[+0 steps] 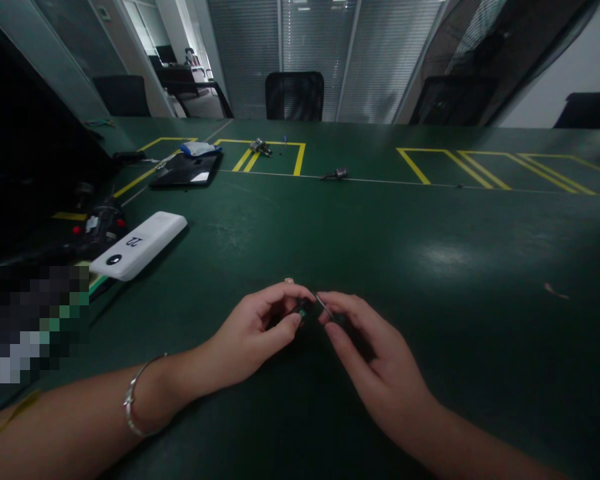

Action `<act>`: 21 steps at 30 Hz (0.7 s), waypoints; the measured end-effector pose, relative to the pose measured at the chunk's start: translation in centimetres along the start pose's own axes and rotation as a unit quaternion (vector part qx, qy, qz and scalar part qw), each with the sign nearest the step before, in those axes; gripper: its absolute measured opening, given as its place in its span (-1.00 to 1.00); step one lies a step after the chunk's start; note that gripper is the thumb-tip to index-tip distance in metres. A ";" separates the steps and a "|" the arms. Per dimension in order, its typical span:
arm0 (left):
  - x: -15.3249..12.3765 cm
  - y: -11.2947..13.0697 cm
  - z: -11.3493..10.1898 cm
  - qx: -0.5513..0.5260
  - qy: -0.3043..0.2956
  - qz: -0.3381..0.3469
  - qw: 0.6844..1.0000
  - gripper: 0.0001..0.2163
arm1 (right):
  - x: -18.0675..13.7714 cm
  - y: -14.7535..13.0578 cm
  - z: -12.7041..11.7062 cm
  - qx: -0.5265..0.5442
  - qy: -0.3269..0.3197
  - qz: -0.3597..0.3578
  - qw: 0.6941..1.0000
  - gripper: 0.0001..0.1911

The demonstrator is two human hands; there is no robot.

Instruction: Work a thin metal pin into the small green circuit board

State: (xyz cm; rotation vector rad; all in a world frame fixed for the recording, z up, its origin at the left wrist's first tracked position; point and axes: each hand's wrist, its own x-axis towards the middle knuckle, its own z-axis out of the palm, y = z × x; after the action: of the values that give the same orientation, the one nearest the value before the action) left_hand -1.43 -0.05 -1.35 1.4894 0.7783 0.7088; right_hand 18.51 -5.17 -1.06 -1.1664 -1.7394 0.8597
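Observation:
Near the front of the dark green table point(290, 227), my two hands meet almost fingertip to fingertip. My left hand point(255, 330) is closed, pinching a small dark piece with a green patch point(303, 311) between thumb and fingers. Much of that piece is hidden by the fingers, so its kind does not show. Between the thumb and fingers of my right hand point(380, 357) is a thin metal rod point(323, 305), slanting up toward the left fingertips. Whether the rod touches the dark piece, I cannot tell.
A white power bank marked 22 point(140, 247) lies at the left, near a dark device with red parts point(103, 223). Farther back are a black flat case point(187, 170), a blue-and-white packet point(200, 148), metal parts point(261, 147) and a small dark tool point(336, 174). Chairs point(295, 97) line the far edge.

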 end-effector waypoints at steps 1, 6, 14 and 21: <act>0.0 0.0 0.0 0.000 -0.004 0.001 1.000 -0.75 | 0.0 0.1 0.0 0.000 -0.001 -0.003 1.000 -0.64; 0.1 0.4 -0.2 0.084 0.012 0.034 0.996 -0.68 | 0.0 0.2 0.2 -0.012 -0.023 -0.006 1.000 -0.59; 0.1 0.8 -0.2 0.103 0.015 0.046 0.993 -0.67 | 0.2 0.1 0.0 -0.021 -0.032 0.011 0.999 -0.59; 0.3 0.3 0.0 0.060 0.079 0.045 0.994 -0.83 | 0.2 0.3 0.0 -0.069 -0.003 0.008 0.998 -0.58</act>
State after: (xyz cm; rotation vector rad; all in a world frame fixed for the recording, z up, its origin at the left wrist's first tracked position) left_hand -1.20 0.19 -1.05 1.5987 0.8907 0.8678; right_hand 18.58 -4.92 -1.24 -1.2701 -1.8207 0.7631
